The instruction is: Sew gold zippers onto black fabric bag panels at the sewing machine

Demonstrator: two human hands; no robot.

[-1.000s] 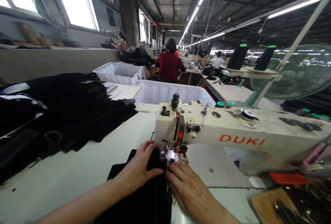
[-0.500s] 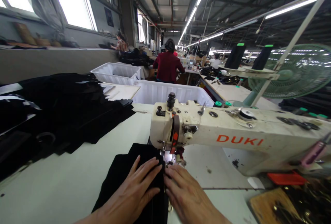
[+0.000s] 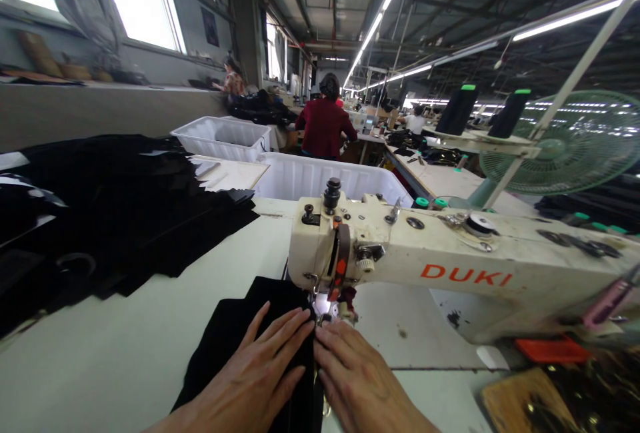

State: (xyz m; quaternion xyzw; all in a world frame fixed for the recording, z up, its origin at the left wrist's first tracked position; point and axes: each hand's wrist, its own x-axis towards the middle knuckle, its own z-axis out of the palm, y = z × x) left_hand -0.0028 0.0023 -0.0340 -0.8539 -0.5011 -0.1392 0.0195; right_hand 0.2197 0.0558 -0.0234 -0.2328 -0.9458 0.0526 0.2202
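A piece of black fabric (image 3: 235, 320) lies on the pale table with its right edge running up to the lit needle area (image 3: 324, 305) of a white sewing machine (image 3: 400, 240). My left hand (image 3: 265, 360) rests flat on this fabric, fingers stretched and thumb apart. Along the fabric's right edge lies my right hand (image 3: 357, 366), palm down, its fingers extended and close together just in front of the presser foot. Its fingertips almost meet those of the left. A small gold-coloured metal piece (image 3: 327, 406) shows beside the fabric edge, partly covered by the right hand.
Stacked black fabric pieces (image 3: 125, 213) cover the table's left side. Behind the machine stand white plastic bins (image 3: 325, 176). To the right are a red tray (image 3: 553, 349), a wooden board (image 3: 525, 396), thread cones (image 3: 457, 110) and a green fan (image 3: 560, 146). A person in dark red (image 3: 323, 123) sits ahead.
The view has shifted slightly. Both hands keep nearly the same places on the fabric, with the right fingertips a touch closer to the left ones.
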